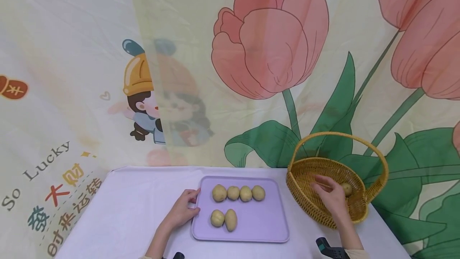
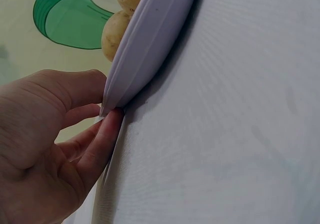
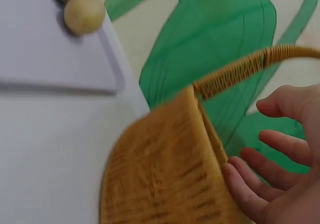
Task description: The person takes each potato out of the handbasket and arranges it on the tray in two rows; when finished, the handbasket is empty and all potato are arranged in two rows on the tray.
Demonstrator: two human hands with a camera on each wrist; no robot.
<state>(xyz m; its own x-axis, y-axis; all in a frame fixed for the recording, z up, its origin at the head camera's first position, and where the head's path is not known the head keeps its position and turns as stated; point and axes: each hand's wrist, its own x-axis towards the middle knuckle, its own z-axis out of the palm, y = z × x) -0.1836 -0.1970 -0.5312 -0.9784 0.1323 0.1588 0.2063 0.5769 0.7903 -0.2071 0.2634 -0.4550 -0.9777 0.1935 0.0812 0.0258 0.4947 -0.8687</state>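
A lilac tray (image 1: 258, 225) lies on the table with potatoes on it: several in a back row and two in front, a round potato (image 1: 217, 218) beside a longer potato (image 1: 231, 220). My left hand (image 1: 182, 210) grips the tray's left edge, its digits on the rim in the left wrist view. My right hand (image 1: 331, 196) hangs over the wicker basket (image 1: 309, 207), fingers apart and slightly bent, nothing between them. Inside the basket, a potato (image 1: 346, 189) sits at the right, partly hidden by that hand. In the right wrist view, the fingertips (image 3: 235, 176) are right at the basket's rim.
The basket's tall arched handle (image 1: 338, 134) rises over its opening. A white cloth covers the table (image 1: 143, 203), and a printed curtain (image 1: 187, 19) with tulips hangs right behind it. Dark wrist straps (image 1: 332, 251) show at the bottom.
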